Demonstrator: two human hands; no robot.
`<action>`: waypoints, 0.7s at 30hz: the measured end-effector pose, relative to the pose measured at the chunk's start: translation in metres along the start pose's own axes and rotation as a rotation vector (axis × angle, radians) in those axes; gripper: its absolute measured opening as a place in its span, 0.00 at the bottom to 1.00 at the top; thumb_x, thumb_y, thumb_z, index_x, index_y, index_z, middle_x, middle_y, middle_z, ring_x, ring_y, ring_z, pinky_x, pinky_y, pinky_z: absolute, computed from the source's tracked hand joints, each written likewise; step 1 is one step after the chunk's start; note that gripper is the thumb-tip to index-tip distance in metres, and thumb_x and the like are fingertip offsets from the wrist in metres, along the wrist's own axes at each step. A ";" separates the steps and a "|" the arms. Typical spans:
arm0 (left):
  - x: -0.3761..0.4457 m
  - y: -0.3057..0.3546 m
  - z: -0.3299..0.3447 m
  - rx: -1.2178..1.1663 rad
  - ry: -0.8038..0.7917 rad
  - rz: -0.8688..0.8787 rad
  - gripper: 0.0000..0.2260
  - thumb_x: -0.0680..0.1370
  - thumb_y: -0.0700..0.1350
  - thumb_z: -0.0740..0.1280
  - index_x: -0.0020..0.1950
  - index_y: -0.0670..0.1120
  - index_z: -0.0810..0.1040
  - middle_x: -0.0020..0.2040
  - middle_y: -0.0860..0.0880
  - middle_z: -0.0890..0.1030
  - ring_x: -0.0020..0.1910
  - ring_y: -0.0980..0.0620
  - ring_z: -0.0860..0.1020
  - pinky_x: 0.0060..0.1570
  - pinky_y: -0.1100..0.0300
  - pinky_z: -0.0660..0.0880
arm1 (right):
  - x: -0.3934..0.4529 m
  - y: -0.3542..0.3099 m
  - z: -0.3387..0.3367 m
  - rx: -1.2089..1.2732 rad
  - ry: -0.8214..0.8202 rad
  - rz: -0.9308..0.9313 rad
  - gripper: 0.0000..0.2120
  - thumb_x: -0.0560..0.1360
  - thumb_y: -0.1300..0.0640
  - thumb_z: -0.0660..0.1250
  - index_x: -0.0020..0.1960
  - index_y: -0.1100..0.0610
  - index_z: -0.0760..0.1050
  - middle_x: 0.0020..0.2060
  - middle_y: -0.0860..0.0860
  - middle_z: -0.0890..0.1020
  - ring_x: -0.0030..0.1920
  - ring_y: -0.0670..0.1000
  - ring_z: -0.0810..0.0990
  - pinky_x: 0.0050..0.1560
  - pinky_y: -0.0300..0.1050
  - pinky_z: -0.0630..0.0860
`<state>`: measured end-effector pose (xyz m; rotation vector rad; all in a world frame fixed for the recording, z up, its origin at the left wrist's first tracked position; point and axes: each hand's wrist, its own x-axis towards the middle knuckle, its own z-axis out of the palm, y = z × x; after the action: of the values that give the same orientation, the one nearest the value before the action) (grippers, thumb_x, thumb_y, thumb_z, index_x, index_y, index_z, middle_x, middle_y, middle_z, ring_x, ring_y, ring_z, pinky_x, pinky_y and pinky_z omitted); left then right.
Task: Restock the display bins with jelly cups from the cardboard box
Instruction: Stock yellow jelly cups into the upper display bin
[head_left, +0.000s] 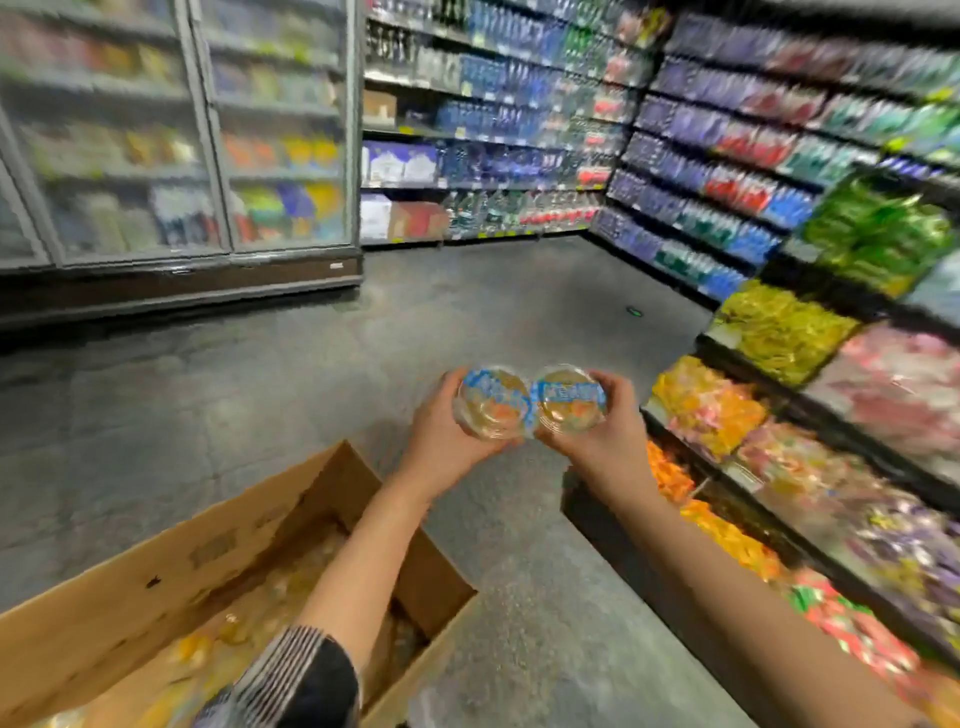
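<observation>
Above the shop floor (519, 322), left hand (447, 441) gripping one jelly cup (491, 402), right hand (605, 431) gripping another (569, 400), cups apparently touching, fingers curled round both, cardboard box (156, 587) lower left, display bins (779, 467) right.

1. Two jelly cups, the left cup (492, 402) and the right cup (570, 400), held up side by side.
2. Two hands: left hand (447, 439), right hand (605, 436).
3. One open cardboard box (171, 566); the cups inside are too blurred to count.
4. Two glass-doored coolers (156, 130).
5. Display bins (779, 332) of sweets: several, number unclear.
</observation>
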<state>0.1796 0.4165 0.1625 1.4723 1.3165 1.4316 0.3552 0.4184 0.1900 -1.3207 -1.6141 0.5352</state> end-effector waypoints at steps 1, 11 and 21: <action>0.004 0.010 0.027 0.005 -0.033 0.039 0.32 0.56 0.43 0.84 0.51 0.56 0.70 0.48 0.57 0.77 0.47 0.57 0.78 0.45 0.73 0.72 | 0.000 0.007 -0.028 0.005 0.056 0.008 0.35 0.58 0.62 0.82 0.58 0.52 0.66 0.49 0.43 0.77 0.48 0.40 0.78 0.51 0.38 0.76; -0.023 0.102 0.334 -0.173 -0.474 0.183 0.36 0.50 0.55 0.83 0.55 0.58 0.73 0.54 0.54 0.80 0.54 0.57 0.79 0.54 0.56 0.77 | -0.054 0.101 -0.323 -0.197 0.396 0.093 0.41 0.58 0.58 0.83 0.68 0.54 0.69 0.54 0.39 0.75 0.57 0.42 0.75 0.55 0.25 0.69; -0.110 0.180 0.603 -0.343 -0.840 0.271 0.32 0.60 0.32 0.80 0.58 0.50 0.72 0.55 0.52 0.79 0.53 0.62 0.79 0.50 0.69 0.74 | -0.129 0.189 -0.560 -0.296 0.712 0.184 0.34 0.60 0.64 0.81 0.60 0.52 0.68 0.51 0.35 0.72 0.50 0.21 0.69 0.48 0.18 0.63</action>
<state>0.8152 0.3683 0.2090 1.7566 0.3494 0.9294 0.9288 0.2349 0.2425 -1.6476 -1.0042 -0.0893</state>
